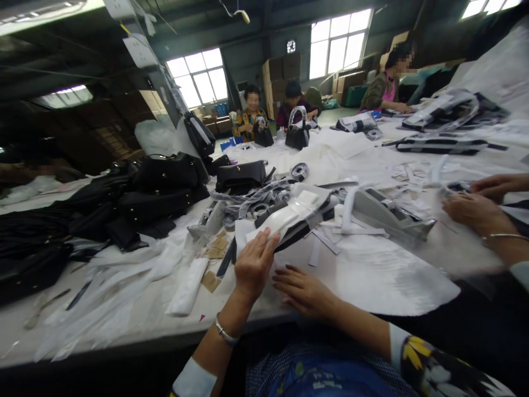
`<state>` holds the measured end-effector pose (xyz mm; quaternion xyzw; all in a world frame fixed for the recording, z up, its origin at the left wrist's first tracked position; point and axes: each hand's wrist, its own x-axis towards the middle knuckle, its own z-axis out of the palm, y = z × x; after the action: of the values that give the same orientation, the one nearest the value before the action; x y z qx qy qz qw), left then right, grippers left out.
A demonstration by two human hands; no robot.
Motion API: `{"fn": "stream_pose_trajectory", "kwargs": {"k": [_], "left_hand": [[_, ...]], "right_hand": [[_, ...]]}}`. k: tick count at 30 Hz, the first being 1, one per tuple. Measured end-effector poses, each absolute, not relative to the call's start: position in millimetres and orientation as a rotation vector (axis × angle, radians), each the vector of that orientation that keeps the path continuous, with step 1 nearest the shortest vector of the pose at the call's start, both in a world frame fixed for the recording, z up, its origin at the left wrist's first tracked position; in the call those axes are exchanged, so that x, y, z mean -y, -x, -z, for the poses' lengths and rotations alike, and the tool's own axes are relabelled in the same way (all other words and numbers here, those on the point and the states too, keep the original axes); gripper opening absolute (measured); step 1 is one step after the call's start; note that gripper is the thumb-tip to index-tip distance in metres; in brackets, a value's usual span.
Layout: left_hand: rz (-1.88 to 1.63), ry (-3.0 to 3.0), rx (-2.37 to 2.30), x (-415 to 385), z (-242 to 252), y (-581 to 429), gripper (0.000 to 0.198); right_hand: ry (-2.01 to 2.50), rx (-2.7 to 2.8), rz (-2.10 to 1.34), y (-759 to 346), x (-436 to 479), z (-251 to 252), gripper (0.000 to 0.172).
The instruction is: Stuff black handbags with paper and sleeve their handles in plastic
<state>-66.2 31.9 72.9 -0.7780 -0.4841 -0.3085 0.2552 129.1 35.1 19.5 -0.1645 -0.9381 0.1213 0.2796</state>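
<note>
A black bag [303, 225] wrapped in white foam sheet and clear plastic lies slanted on the work table in front of me. My left hand [255, 263] grips its near end, fingers together over the white wrapping. Just right of it, my right hand [308, 292] is open, its fingers stretched out low over the table by the bag's near side; it holds nothing. A white sheet [384, 270] spreads to the right of my right hand. Strips of white paper [326, 241] lie beside the bag.
Black bags [157, 193] are heaped at the left. Plastic-wrapped straps [260, 207] and a grey wrapped piece [384, 212] lie behind the bag. A co-worker's hands [475, 204] work close at my right. Other people sit across the table [330, 149].
</note>
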Motion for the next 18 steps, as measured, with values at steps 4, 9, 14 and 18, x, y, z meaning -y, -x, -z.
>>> {"fn": "stream_pose_trajectory", "kwargs": {"k": [4,9,14,18], "left_hand": [[0.815,2.152,1.263,-14,-68,49,0.049],[0.842,2.172,1.199,14,-32,25,0.038],[0.802,2.169,1.204,28,-7,10,0.04],[0.847,2.136,1.194,31,-2,4,0.037]], "right_hand": [[0.293,2.426,-0.233,-166,-6,-54,0.042],[0.326,2.224,-0.177,-187,-33,-91,0.035],[1.1,2.332,-0.496,-156,-118,-95,0.024],[1.396,2.477,-0.659,-107,-182,-73,0.023]]}}
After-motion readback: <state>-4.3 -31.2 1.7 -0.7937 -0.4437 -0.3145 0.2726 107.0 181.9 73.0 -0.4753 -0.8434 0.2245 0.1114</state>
